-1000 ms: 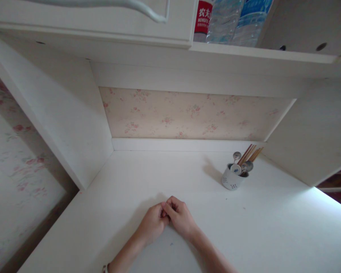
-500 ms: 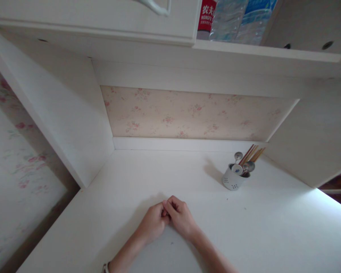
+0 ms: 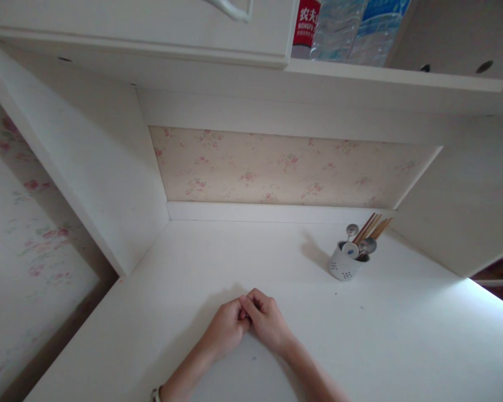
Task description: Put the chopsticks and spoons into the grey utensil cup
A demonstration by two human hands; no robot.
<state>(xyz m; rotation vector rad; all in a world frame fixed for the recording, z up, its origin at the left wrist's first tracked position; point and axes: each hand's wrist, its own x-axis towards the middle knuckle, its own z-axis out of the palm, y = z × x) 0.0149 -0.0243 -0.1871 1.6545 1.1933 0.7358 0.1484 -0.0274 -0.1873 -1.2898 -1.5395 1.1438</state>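
On the white desktop (image 3: 251,257), my left hand (image 3: 227,325) and my right hand (image 3: 269,321) rest clasped together near the front middle. Both have their fingers curled in, and the right thumb lies over the fingers of the left hand. No object shows between them. Ahead and to the right of my hands, apart from them, stands a pale metal utensil holder (image 3: 341,268) with round holes. Out of it stick several wooden chopsticks (image 3: 375,228), a metal spoon (image 3: 352,230), a second, darker metal spoon (image 3: 368,244) and a white spoon (image 3: 350,250) with a blue mark.
Upright white panels enclose the desk on the left (image 3: 109,167) and right (image 3: 461,195). An overhead cabinet (image 3: 134,28) hangs above, and its open shelf holds plastic-wrapped bottles (image 3: 339,30) and a red-labelled item (image 3: 305,25). Floral wallpaper (image 3: 255,167) covers the back.
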